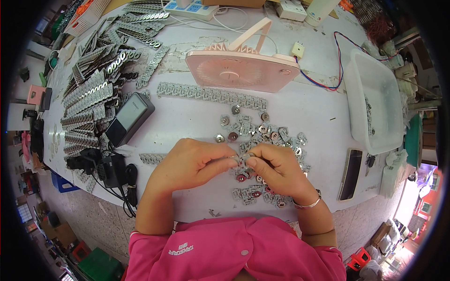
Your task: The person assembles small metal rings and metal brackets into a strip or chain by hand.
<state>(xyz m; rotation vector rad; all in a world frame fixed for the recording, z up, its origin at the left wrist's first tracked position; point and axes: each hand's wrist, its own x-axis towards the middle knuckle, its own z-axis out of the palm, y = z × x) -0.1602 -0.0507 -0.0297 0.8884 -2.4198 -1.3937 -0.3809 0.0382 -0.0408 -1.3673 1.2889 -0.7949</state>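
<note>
Close together above the middle of the table, my left hand (185, 161) and my right hand (279, 169) pinch a small metal piece (242, 161) between thumbs and forefingers. The fingertips hide much of it. Around and beneath the right hand lie many loose small metal pieces (283, 133), some with round dark or reddish discs (232, 136). Beyond both hands a long strip of joined metal pieces (211, 96) lies across the table. A shorter strip (151, 158) runs partly under my left forearm.
A pink fan (229, 70) stands at the back. Piled metal strips (89, 96), a power bank (131, 117) and a black adapter with cables (114, 171) occupy the left. To the right are a white tub (361, 112) and a phone (350, 174). A power strip (190, 9) lies far back.
</note>
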